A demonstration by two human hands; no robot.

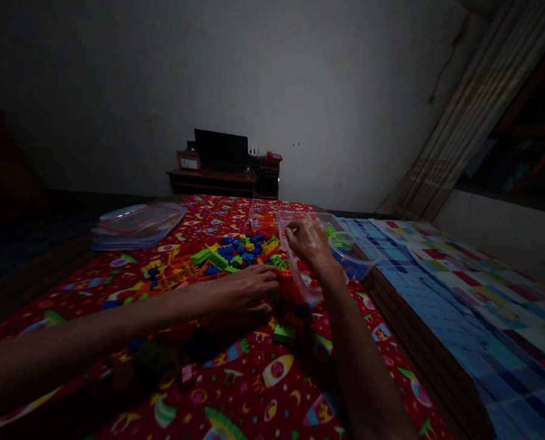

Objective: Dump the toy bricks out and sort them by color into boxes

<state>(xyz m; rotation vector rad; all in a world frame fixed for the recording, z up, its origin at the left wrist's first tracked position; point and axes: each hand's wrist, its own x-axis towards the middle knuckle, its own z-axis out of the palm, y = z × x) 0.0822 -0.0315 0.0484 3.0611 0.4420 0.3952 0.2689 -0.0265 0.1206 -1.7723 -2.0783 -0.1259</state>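
A heap of toy building bricks (226, 252) in blue, green, yellow, orange and red is spread over a red patterned cloth (272, 370). My left hand (249, 288) reaches across its near side, palm down, fingers loosely stretched and apart. Just in front of those fingertips lie orange and red bricks. My right hand (310, 244) is above a clear plastic container (302, 284), thumb and forefinger pinched together. What they hold, if anything, is too small and dark to make out. Beside my right wrist, a round clear tub (366, 260) holds blue and green bricks.
Clear plastic lids (137, 226) are stacked at the cloth's left. Loose bricks, including a green brick (284, 334) and a pink brick (188, 374), lie nearer me. A wooden edge (419, 342) separates the cloth from checked bedding (460, 318). A monitor (222, 150) stands at the back.
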